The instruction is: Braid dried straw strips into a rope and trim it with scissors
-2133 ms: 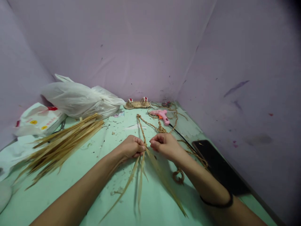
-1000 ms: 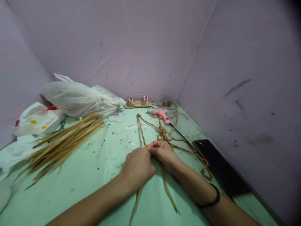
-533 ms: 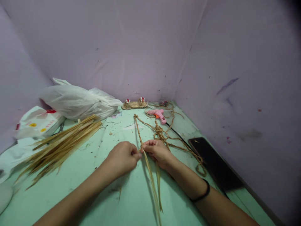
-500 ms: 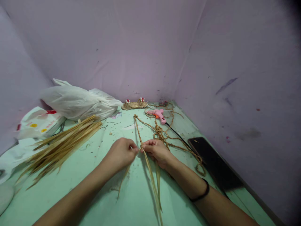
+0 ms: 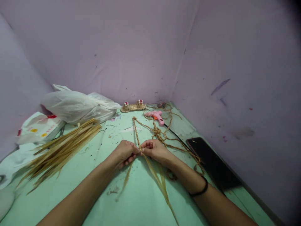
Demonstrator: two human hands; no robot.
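Note:
A thin braided cord [image 5: 136,131] of dried plant fibre runs toward me from the far part of the table. At its near end my left hand [image 5: 127,153] and my right hand [image 5: 156,151] meet, fingertips almost touching. Both hands are closed in a pinch. Loose flat leaf strips [image 5: 158,179] trail from the braid's end beneath my right hand toward the front. Another short strip [image 5: 127,175] hangs below my left hand. The exact crossing of the strips is hidden by my fingers. A loose heap of finished braid [image 5: 160,134] lies just beyond my right hand.
A bundle of dry strips [image 5: 63,150] lies left, near a white plastic bag [image 5: 80,106] and a white box [image 5: 44,128]. A pink glue gun [image 5: 158,116] with a black cable and a woven piece with red-white beads [image 5: 133,107] lie behind. A dark phone [image 5: 211,163] lies right.
My left hand has moved in right against my right hand at the braid's end. The hanging strips have swung to the right. The view has shifted slightly.

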